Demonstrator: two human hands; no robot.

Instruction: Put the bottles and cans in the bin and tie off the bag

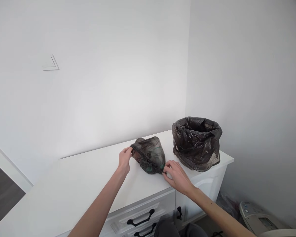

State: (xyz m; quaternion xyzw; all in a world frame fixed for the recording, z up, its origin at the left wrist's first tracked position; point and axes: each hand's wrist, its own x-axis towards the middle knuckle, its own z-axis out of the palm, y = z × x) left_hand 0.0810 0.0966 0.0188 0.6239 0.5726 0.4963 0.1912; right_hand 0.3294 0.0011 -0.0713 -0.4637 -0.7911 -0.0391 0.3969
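Observation:
A thin black plastic bag (150, 153) lies on the white cabinet top, with something greenish showing faintly through it. My left hand (125, 158) pinches the bag's left edge between thumb and fingers. At the lower right corner of the same bag, my right hand (176, 174) grips the plastic with its fingertips. What is inside the bag cannot be made out. Just right of my right hand stands a bin lined with a black bag (197, 144), its liner folded over the rim and its mouth facing up.
The white cabinet (93, 177) has drawers with black handles (141, 219) below its front edge. White walls meet in the corner behind, and a light switch (51, 63) is on the left one. A pale appliance (258, 217) stands at lower right.

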